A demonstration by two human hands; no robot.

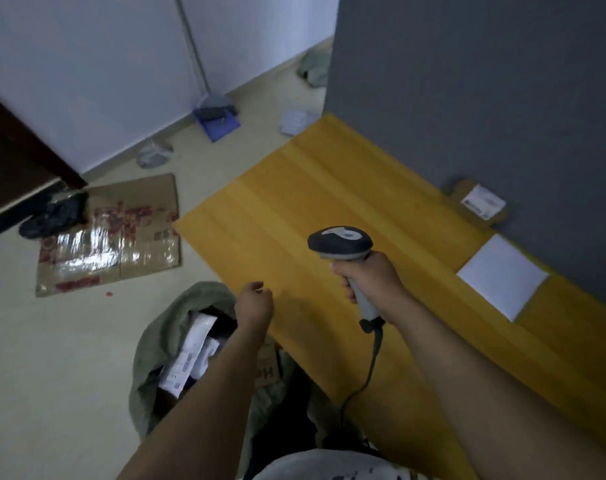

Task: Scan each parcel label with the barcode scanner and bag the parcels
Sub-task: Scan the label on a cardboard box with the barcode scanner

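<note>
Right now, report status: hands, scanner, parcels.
Right hand gripping scanner, aimed over the yellow table. Left hand empty above bag. Labelled parcel unbagged at wall. Nothing blocking.

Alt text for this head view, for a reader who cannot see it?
The right hand grips a corded barcode scanner above a yellow table; the empty left hand hovers over an open green bag of labelled parcels on the floor.

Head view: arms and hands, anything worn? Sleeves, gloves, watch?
Both forearms are bare up to the frame edge, with no sleeves in view. The left hand and right hand have no gloves, rings or watch that I can see. A pale garment with dark markings shows at the bottom edge.
</note>
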